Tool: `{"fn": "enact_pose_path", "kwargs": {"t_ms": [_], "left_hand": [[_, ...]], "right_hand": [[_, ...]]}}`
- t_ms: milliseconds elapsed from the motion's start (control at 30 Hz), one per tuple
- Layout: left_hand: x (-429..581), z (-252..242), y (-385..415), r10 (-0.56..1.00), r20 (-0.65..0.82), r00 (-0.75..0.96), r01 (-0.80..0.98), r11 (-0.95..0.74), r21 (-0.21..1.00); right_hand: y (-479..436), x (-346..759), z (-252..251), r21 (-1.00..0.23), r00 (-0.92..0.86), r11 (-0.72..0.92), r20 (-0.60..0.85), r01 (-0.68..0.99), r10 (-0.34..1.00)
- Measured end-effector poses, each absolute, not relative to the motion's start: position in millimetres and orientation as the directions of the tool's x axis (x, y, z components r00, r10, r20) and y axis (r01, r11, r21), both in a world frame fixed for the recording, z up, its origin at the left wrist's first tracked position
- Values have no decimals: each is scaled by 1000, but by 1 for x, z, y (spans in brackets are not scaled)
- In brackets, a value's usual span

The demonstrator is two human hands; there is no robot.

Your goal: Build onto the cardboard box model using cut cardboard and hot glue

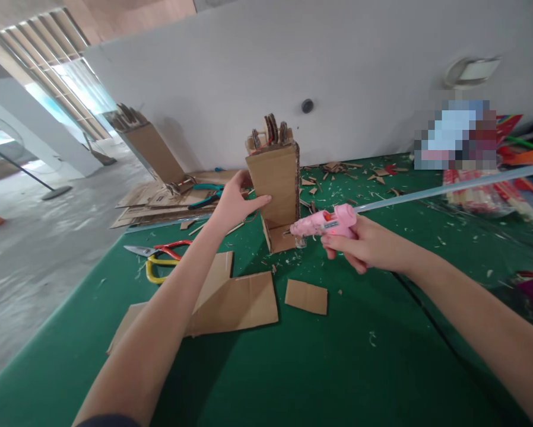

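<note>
My left hand (242,198) grips the left side of an upright cardboard box (275,178), its thumb pressed on the front face and its other fingers partly hidden behind. Curved cardboard strips stick up from the top of this box, and a low open section shows at its base. In my right hand (355,246) is a pink glue gun (324,223), its nozzle pointing left at that open base. A long clear glue stick (449,187) runs out of the gun's back. Flat cardboard pieces (235,302) and a small cardboard rectangle (306,296) lie in front of the box.
Scissors (159,255) with red and yellow handles lie at left. Pliers (206,194) rest by stacked cardboard (159,210), where a second cardboard box (153,151) stands. Scraps (338,169) litter the green tabletop (293,379) before the wall. A black cord (427,311) trails right.
</note>
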State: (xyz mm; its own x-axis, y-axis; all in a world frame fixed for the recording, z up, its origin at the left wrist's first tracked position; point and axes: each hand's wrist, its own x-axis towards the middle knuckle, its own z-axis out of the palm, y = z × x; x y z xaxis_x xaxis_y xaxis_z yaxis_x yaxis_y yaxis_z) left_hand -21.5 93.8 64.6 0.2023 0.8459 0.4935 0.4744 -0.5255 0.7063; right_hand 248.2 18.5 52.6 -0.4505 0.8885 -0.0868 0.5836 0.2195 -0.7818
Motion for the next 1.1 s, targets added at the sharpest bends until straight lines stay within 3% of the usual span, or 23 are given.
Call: {"fn": "enact_pose_path", "kwargs": {"t_ms": [333,567,667,767,833,900,1000,1100], "left_hand": [[-11,66,85,798,585,145,659,-519,544],[-5,60,80,752,646,130,753,-499,429],[-9,57,70,644,733,219,761,-583,285],[-17,55,52,451,805,385,770,-638,-11],[-20,54,40,356,740,571,717,-655,-238],[-18,54,32,372,572,731,635,-678,-371],[-9,51,29,471,342,813,579,-715,-392],[-2,47,34,516,232,824,566,-740,-362]], "right_hand": [[13,259,60,-801,-401,189,-69,568,914],[22,251,43,-800,-111,163,121,577,986],[26,242,34,-877,66,61,105,477,992],[30,233,26,-934,108,8,50,357,993],[33,227,20,-938,53,85,109,337,993],[37,221,14,-919,6,189,204,345,979],[42,215,6,-889,-3,280,299,361,954],[44,211,3,-900,10,292,312,325,950]]}}
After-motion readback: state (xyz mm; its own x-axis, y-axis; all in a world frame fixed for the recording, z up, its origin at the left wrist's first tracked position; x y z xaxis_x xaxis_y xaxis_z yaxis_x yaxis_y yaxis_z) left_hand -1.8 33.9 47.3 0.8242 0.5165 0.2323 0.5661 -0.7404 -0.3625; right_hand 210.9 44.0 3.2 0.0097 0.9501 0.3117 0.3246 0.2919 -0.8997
